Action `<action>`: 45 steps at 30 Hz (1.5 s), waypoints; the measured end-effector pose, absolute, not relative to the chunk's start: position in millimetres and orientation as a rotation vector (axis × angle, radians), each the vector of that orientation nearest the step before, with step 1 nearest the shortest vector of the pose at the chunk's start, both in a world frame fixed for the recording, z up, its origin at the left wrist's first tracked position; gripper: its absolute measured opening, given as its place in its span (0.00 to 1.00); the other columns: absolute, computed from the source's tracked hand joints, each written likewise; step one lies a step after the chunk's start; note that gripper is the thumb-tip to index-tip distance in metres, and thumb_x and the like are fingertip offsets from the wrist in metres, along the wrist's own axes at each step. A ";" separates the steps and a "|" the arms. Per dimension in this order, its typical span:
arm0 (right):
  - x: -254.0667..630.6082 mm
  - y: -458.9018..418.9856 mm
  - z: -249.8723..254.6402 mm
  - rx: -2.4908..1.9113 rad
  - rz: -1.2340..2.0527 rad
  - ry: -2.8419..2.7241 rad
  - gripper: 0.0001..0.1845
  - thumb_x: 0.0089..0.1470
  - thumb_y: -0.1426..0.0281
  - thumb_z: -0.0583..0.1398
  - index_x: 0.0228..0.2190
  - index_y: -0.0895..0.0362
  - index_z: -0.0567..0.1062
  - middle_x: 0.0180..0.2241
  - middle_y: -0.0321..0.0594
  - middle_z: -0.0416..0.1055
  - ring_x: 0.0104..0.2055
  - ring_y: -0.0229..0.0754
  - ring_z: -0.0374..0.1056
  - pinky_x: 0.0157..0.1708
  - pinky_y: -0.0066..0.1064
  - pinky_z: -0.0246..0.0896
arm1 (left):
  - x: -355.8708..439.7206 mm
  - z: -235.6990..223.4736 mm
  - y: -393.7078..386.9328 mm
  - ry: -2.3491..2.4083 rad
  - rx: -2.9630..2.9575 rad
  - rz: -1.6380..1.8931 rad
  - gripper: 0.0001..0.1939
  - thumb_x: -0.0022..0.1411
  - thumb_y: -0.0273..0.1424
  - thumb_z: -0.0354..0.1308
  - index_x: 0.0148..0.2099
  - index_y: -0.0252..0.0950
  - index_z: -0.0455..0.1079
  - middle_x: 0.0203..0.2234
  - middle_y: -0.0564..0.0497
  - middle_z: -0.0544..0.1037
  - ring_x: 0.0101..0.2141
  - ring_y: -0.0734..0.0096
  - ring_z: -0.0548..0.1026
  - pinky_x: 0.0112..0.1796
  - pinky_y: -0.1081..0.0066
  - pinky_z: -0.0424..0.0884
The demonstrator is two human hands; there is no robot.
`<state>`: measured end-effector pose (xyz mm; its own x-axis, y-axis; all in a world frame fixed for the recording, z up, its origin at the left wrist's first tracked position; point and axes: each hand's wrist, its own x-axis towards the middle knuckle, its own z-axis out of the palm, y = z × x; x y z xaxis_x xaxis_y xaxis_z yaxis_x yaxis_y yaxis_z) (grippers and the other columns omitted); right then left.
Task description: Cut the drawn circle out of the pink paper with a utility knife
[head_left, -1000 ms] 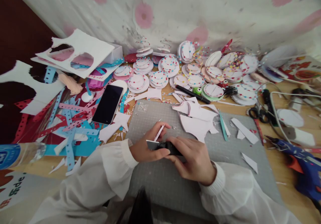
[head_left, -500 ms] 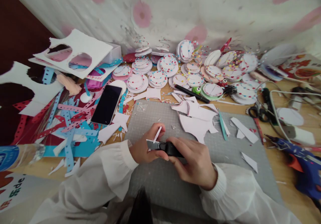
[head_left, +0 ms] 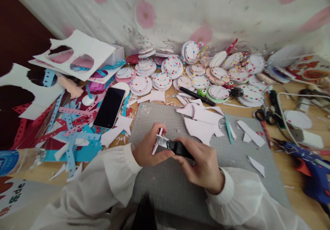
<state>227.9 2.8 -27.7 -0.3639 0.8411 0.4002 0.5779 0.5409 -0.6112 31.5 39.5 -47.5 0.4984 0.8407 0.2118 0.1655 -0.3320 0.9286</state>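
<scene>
Where left hand (head_left: 146, 150) faces right hand (head_left: 202, 161), the knife (head_left: 178, 148) lies between.

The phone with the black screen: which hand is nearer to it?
Left. The left hand is right of and below the phone in the picture; the right hand is farther right.

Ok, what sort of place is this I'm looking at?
Most likely a craft table, perhaps in a home: a grey cutting mat covers the middle, the right hand holds a knife above it, and a blue glue gun lies at the right.
</scene>
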 end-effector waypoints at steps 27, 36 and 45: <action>228.2 3.7 -27.6 -0.991 0.598 -2.185 0.16 0.60 0.61 0.57 0.45 0.59 0.69 0.28 0.39 0.75 0.26 0.41 0.71 0.26 0.30 0.61 | 32.5 -46.9 34.7 0.570 1.614 0.721 0.26 0.61 0.51 0.53 0.49 0.38 0.52 0.32 0.54 0.56 0.30 0.73 0.56 0.29 0.71 0.57; 225.7 2.6 -27.4 -1.059 0.363 -2.140 0.16 0.60 0.62 0.57 0.45 0.59 0.69 0.28 0.41 0.75 0.26 0.42 0.72 0.25 0.31 0.62 | 36.0 -47.0 34.2 0.632 1.771 0.855 0.19 0.65 0.49 0.47 0.45 0.37 0.55 0.31 0.53 0.59 0.29 0.72 0.58 0.30 0.70 0.59; 230.1 11.8 -23.1 -1.311 1.140 -1.453 0.15 0.61 0.57 0.53 0.37 0.56 0.69 0.22 0.33 0.65 0.19 0.33 0.58 0.18 0.26 0.54 | 28.9 -35.9 44.4 0.883 1.941 0.795 0.33 0.55 0.32 0.57 0.61 0.37 0.52 0.50 0.42 0.63 0.51 0.54 0.63 0.52 0.56 0.61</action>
<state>230.1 11.8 -23.1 -0.0901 0.9958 0.0148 0.2219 0.0346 -0.9745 28.9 44.4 -35.9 0.5507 0.8115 0.1955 0.2798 -0.4001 0.8727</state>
